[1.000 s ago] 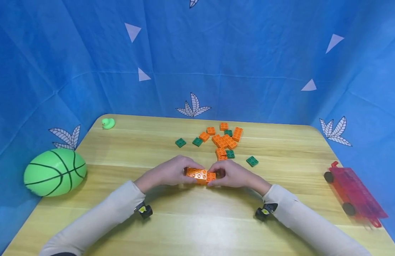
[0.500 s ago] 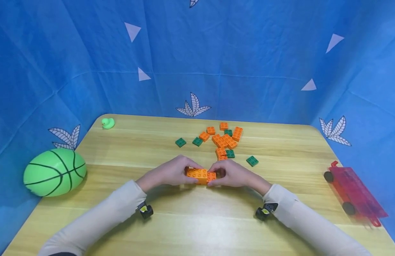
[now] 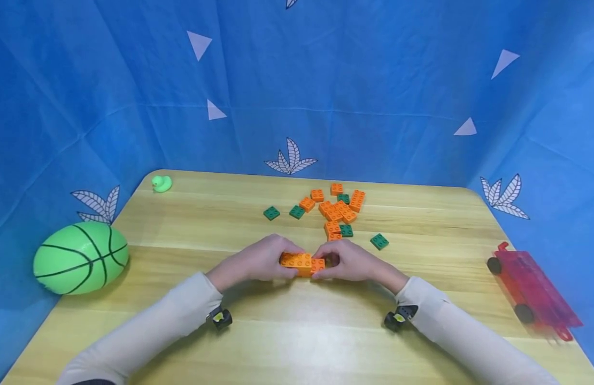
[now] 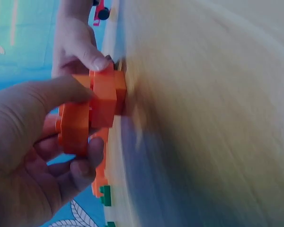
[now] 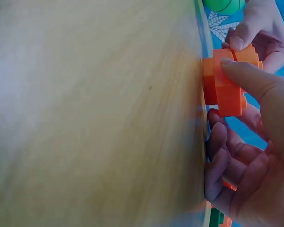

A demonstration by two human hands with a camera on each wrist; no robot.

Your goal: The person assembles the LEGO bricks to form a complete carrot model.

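Both hands meet over a small stack of orange toy building bricks in the middle of the table. My left hand [image 3: 264,259] pinches the upper orange brick [image 4: 75,130] between thumb and fingers. In the left wrist view that brick sits slightly tilted against the middle orange brick [image 4: 104,101], with a narrow gap between them. From the other side, my right hand [image 3: 351,261] grips the middle brick, its thumb [image 5: 246,73] flat on the side. Beneath lies a lower orange brick [image 5: 209,82], right at the tabletop. Studs face up on the top layer.
Behind the hands lie loose orange bricks [image 3: 333,215] and several green bricks [image 3: 379,241]. A green ball [image 3: 81,258] stands at the left edge, a green toy duck [image 3: 162,184] at the back left. A translucent red toy cart [image 3: 537,289] is at the right edge.
My left wrist has shifted slightly to the right, and the upper brick has tilted a little. The right hand stays in place; both keep their hold.
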